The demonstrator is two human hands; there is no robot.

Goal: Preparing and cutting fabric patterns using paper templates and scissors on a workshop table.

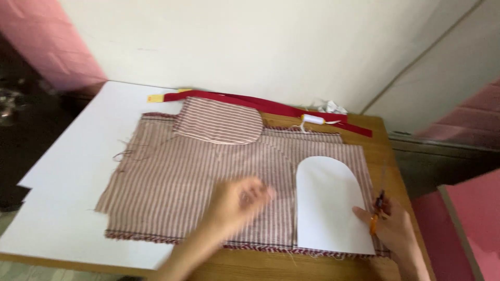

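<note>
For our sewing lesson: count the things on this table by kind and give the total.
Striped cloth pieces: 2, large, rounded
White paper pattern: 1
Red strip: 1
Thread spool: 1
Scissors: 1, in right hand
Total: 6

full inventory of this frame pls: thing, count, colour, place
striped fabric: 1, red and white, flat across the table middle
cut striped piece: 1, red and white, rounded, on the fabric's far edge
paper pattern: 1, white, arch-shaped, on the fabric's right part
red strip: 1, red, along the far edge
thread spool: 1, white, by the red strip
white sheets: seemingly 2, white, under the fabric at left
table: 1, wooden brown
scissors: 1, orange handles, in the right hand
left hand: blurred, over the fabric
right hand: holds the scissors, fingertips on the pattern's right edge
</note>
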